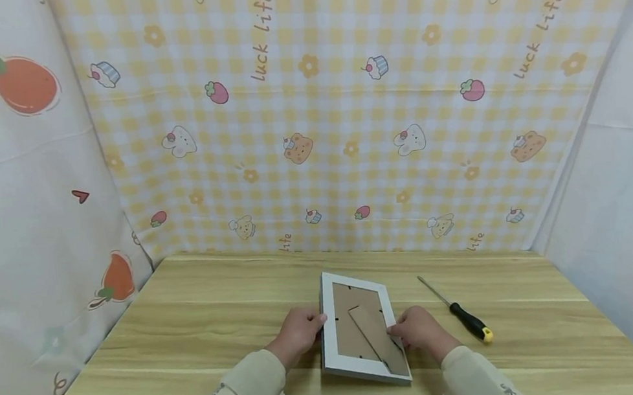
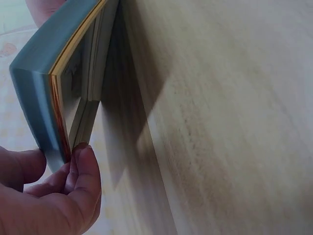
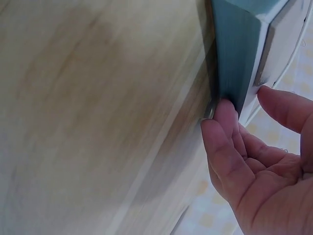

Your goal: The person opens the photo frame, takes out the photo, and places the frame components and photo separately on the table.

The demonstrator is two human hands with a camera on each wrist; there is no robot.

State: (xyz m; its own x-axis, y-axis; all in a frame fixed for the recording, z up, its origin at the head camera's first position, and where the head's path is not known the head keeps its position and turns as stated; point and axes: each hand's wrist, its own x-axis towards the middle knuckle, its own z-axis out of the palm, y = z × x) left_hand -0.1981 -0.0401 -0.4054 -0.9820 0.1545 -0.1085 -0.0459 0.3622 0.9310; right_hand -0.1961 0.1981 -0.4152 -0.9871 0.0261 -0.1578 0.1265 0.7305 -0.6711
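Note:
A white picture frame (image 1: 332, 345) is held back side up over the table, tilted. Its brown backing board (image 1: 346, 331) carries a fold-out stand (image 1: 374, 331) and several small dark tabs around the edge. On the left side, my left hand (image 1: 299, 331) pinches the frame's edge, thumb on the back and fingers beneath, as the left wrist view shows. My right hand (image 1: 422, 331) grips the opposite edge, its thumb on the back by the stand. In the right wrist view the frame's side (image 3: 234, 54) looks grey-blue, with fingers under it.
A screwdriver (image 1: 468, 320) with a black and yellow handle lies on the wooden table (image 1: 207, 314), right of my right hand. A yellow checked cloth (image 1: 342, 110) hangs behind the table. White cloths hang at the left (image 1: 31, 210) and right (image 1: 630, 168).

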